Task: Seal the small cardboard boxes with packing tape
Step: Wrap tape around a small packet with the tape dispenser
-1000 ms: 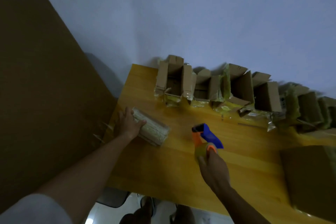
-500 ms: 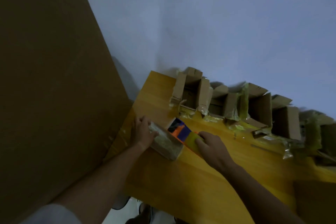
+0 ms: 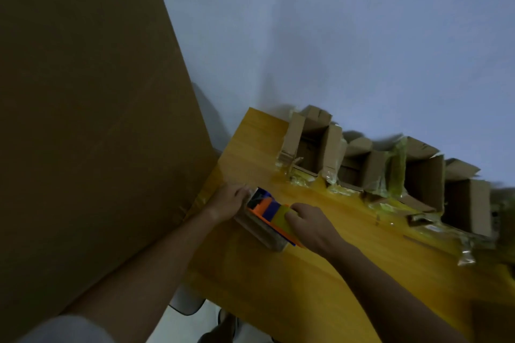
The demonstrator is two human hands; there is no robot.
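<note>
A big brown cardboard sheet [image 3: 83,120] stands along the left, leaning up past the desk [image 3: 292,287] edge. Beside it the left hand [image 3: 227,202] reaches forward with the arm stretched out, fingers curled onto the far end of a small box [image 3: 259,231] wrapped in clear tape, lying on its side near the desk's left edge. On top of that box sits an orange and blue tape dispenser [image 3: 274,213], pressed flat against it. The right hand [image 3: 310,224] grips the dispenser from behind, fingers wrapped over the yellowish roll, wrist and forearm running back toward the lower right. Further right, along the wall [image 3: 334,36], a row of open boxes [image 3: 390,170] stands with flaps up; their insides look dark and I cannot tell what, if anything, is in them. Crumpled strips of tape [image 3: 345,189] trail from their bases onto the wood.
</note>
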